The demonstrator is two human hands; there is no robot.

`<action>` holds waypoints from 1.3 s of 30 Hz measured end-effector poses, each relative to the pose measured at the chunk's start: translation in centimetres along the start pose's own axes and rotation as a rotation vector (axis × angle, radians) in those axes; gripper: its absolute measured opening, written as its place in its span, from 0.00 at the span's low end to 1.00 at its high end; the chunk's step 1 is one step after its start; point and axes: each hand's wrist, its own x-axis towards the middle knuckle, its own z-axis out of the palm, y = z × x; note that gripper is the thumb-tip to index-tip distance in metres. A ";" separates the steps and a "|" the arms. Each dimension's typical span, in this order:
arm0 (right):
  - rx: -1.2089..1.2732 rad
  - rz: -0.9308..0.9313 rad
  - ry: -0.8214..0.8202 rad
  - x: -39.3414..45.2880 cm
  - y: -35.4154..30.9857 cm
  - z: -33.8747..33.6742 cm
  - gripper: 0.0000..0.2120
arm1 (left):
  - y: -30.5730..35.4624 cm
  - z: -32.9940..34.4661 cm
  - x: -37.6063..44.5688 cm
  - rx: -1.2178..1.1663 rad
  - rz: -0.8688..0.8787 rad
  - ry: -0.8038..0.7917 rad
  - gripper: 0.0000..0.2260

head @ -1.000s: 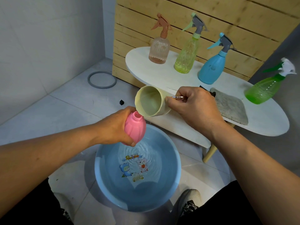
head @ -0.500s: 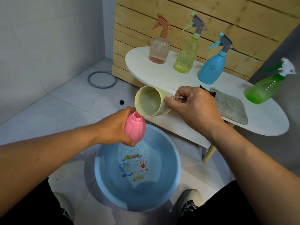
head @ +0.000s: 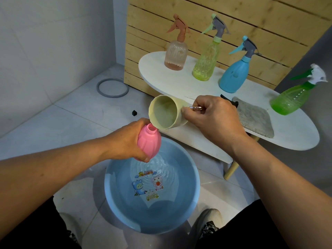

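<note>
Almost nothing: the right hand holding the cup shifted slightly left.

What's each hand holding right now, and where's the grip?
Left hand grips the pink bottle round its belly, below the uncapped neck. Right hand holds the beige cup by its metal handle, tipped toward the bottle's mouth.

Soft even indoor light, faint shadows, sharp focus, wide-angle edge distortion
</note>
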 end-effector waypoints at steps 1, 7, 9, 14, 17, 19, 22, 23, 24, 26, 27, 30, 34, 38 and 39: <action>-0.002 -0.001 -0.001 0.0 0.0 0.0 0.19 | 0.0 0.0 0.0 0.002 0.001 -0.001 0.47; -0.015 -0.018 0.007 0.0 0.0 0.1 0.19 | 0.0 0.0 0.1 0.006 -0.003 -0.005 0.47; -0.011 -0.023 0.010 0.0 0.0 0.1 0.18 | 0.0 0.0 0.0 0.004 -0.003 -0.003 0.47; -0.021 -0.030 0.015 0.0 0.0 0.1 0.18 | 0.0 0.0 0.0 0.002 -0.004 -0.001 0.47; -0.028 -0.042 0.019 -0.1 0.0 0.2 0.18 | 0.0 0.0 0.0 0.007 -0.004 -0.004 0.47; -0.031 -0.047 0.020 -0.1 0.0 0.2 0.18 | 0.0 0.0 -0.1 0.004 -0.003 -0.002 0.46; -0.034 -0.051 0.022 -0.1 0.0 0.2 0.18 | 0.1 0.0 -0.1 0.004 -0.004 -0.004 0.46; -0.036 -0.052 0.023 -0.1 0.0 0.2 0.18 | 0.1 0.0 -0.1 0.005 -0.003 -0.004 0.46; -0.037 -0.053 0.025 -0.1 0.0 0.2 0.18 | 0.1 0.0 -0.1 0.007 -0.003 -0.004 0.47; -0.038 -0.058 0.031 -0.1 0.0 0.2 0.18 | 0.1 0.0 -0.1 0.009 -0.003 -0.005 0.47; -0.038 -0.060 0.032 -0.1 0.0 0.3 0.18 | 0.1 0.0 -0.1 0.009 -0.005 -0.005 0.47; -0.043 -0.065 0.035 -0.1 0.0 0.3 0.18 | 0.1 0.0 -0.1 0.013 -0.010 -0.004 0.47; -0.060 -0.075 0.047 -0.1 0.0 0.4 0.18 | 0.2 0.0 -0.1 0.010 -0.010 -0.008 0.47; -0.064 -0.080 0.054 -0.1 0.0 0.5 0.18 | 0.2 0.0 -0.1 0.017 -0.006 -0.003 0.47; -0.063 -0.081 0.055 -0.1 0.0 0.5 0.18 | 0.2 0.0 -0.1 0.017 -0.008 -0.003 0.47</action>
